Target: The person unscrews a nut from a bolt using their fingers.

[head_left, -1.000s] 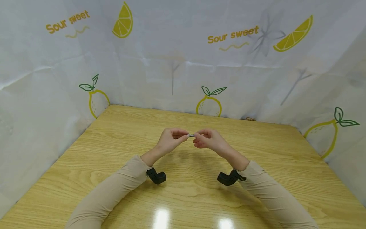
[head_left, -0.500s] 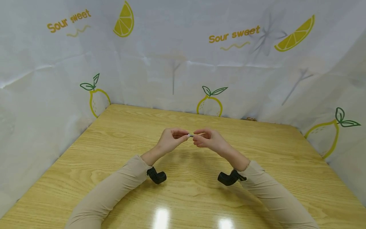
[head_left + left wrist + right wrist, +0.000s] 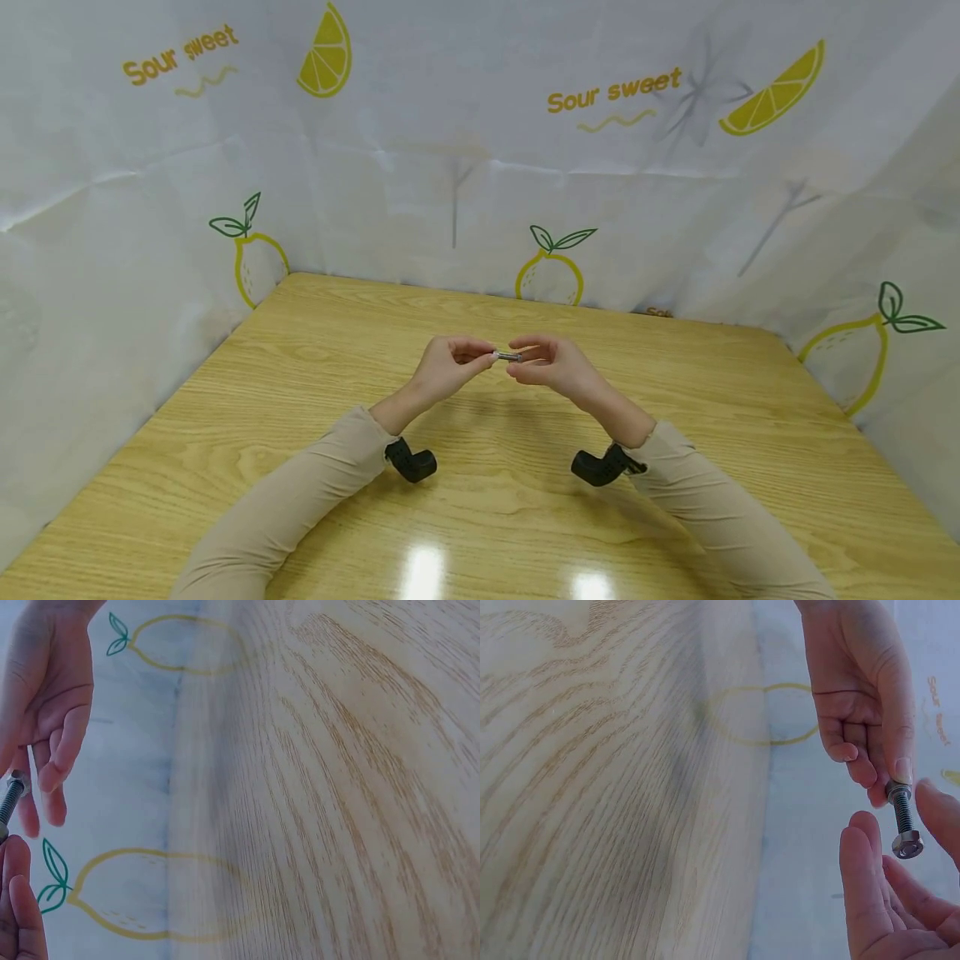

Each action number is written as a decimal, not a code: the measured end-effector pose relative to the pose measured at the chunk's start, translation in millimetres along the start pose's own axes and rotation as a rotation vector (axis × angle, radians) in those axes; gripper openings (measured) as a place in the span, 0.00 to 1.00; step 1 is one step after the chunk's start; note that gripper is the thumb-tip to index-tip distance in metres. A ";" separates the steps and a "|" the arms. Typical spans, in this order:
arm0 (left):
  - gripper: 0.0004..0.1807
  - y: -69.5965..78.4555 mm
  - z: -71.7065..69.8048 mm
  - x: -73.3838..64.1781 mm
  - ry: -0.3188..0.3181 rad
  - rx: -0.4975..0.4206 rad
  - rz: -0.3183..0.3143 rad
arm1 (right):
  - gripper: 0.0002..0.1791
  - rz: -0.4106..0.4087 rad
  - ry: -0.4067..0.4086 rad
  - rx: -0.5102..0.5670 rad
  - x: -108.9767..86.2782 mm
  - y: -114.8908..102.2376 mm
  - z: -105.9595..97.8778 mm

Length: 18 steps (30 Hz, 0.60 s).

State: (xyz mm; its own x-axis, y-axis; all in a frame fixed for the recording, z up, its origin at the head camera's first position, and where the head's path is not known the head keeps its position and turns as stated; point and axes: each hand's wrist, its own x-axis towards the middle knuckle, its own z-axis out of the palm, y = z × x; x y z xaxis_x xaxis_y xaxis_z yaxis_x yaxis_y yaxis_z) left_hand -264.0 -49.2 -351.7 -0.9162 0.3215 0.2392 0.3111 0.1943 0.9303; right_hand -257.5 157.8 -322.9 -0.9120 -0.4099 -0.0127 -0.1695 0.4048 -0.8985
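A small metal bolt (image 3: 904, 814) lies between the two hands, held off the table. My left hand (image 3: 444, 369) pinches one end of it between thumb and fingertips, which partly cover that end. A hex nut (image 3: 908, 844) sits on the bolt's other end, also visible in the left wrist view, with grey thread between. Around that end my right hand (image 3: 558, 367) has thumb and fingers spread. In the right wrist view a gap shows between these fingers (image 3: 864, 859) and the nut.
The wooden table (image 3: 480, 517) lies below both hands. Behind and beside it hangs a white lemon-print cloth (image 3: 390, 192). Each wrist carries a black camera mount, the left one (image 3: 411, 462) and the right one (image 3: 597, 468), jutting inward.
The right hand's thumb and fingers have come off the bolt's end and spread apart, so more of the bolt shows. The left hand keeps its pinch in the same place.
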 end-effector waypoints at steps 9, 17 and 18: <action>0.14 0.0 0.3 -0.6 0.005 0.001 0.007 | 0.22 0.040 -0.035 0.062 2.3 -0.6 0.6; 0.13 -0.5 0.1 0.4 0.008 -0.005 -0.002 | 0.16 -0.020 0.036 0.048 1.1 0.5 1.8; 0.13 -0.5 0.1 0.4 0.008 -0.007 -0.003 | 0.16 -0.025 0.040 0.045 0.9 0.7 2.0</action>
State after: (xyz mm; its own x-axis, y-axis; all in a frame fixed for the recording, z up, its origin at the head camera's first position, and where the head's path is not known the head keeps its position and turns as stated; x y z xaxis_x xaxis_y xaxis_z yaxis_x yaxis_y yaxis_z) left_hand -264.5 -49.1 -352.2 -0.9193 0.3131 0.2385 0.3064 0.1890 0.9329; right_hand -257.6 156.1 -324.5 -0.9222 -0.3857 0.0269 -0.1762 0.3575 -0.9171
